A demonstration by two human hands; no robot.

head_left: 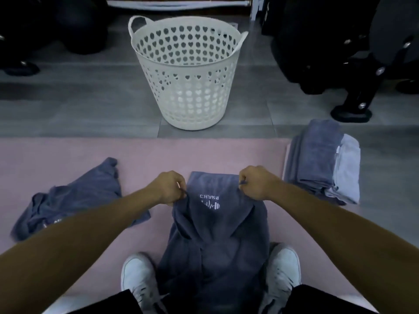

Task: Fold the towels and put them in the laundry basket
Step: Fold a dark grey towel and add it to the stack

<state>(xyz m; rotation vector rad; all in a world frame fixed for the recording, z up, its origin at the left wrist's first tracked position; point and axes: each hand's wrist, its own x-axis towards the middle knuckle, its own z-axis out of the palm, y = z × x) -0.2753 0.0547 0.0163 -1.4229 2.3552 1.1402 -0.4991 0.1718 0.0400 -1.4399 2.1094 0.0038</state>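
A grey-blue towel [215,241] with a white logo hangs in front of me over the pink mat. My left hand [169,188] pinches its upper left corner and my right hand [255,183] pinches its upper right corner. The lower part of the towel drapes down between my two white shoes. Another grey-blue towel [74,200] lies crumpled on the mat to the left. A stack of folded towels [322,162] sits at the mat's right edge. The white laundry basket [188,71] with heart-shaped holes stands upright on the grey floor beyond the mat.
The pink mat [147,155] covers the floor under me. My white shoes [138,277] stand on its near part. Dark equipment on black legs [353,103] stands at the back right, and dark shapes [74,26] fill the back left.
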